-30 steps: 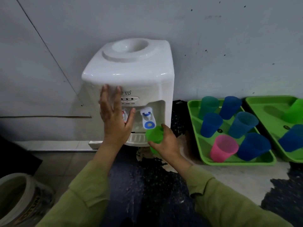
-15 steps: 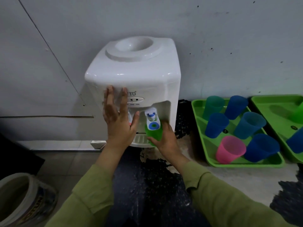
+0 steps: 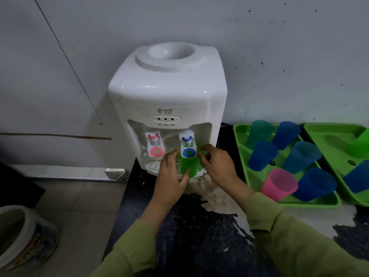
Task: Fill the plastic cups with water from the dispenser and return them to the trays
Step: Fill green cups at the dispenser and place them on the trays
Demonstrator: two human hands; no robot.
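Observation:
A white water dispenser (image 3: pixel 167 100) stands against the wall, with a red tap (image 3: pixel 154 145) and a blue tap (image 3: pixel 188 147). A green cup (image 3: pixel 188 165) sits under the blue tap on the drip tray. My left hand (image 3: pixel 171 174) grips the cup from the left. My right hand (image 3: pixel 218 163) is at its right side, fingers by the blue tap lever; whether it touches the cup is unclear. A green tray (image 3: pixel 242 170) to the right holds several blue, teal and pink cups (image 3: pixel 279 183).
A second green tray (image 3: pixel 337 132) at the far right holds a green cup (image 3: pixel 360 145) and a blue cup (image 3: pixel 357 177). A white bucket (image 3: pixel 26 238) stands on the tiled floor at lower left. The dark counter surface (image 3: pixel 199 226) has worn pale patches.
My left hand came down off the dispenser's front and now holds the green cup under the blue tap. My right hand shifted from under the cup to its right side.

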